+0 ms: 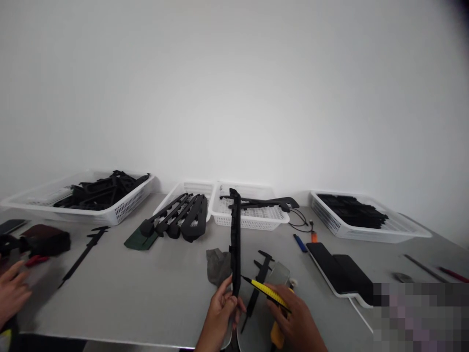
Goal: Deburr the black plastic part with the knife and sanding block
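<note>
Standing nearly upright in the left hand point(217, 318): one long black strip point(235, 234), gripped near its lower end between thumb and fingers, fingers closed; presumably held so to turn its edge to the tool. Whether it also rests on the table point(164, 293): cannot tell.

Right hand point(298, 318): closed, pen-fashion, about one yellow tool point(266, 290), its dark tip just beside the strip's lower part, contact unclear. A low, short grip, likely for fine control of the tip.

Beneath and between the hands: one black caliper point(262, 274), lying aslant, probably kept there for easy reach. Left of the strip: one grey cloth point(218, 266), crumpled.

Behind, along the wall point(234, 98): white baskets point(249, 224), holding further black parts point(194, 220); one group laid side by side, ends over the front rim, apparently for ready picking.

Far left: another person's hand point(12, 293), near a red item point(36, 260).
</note>
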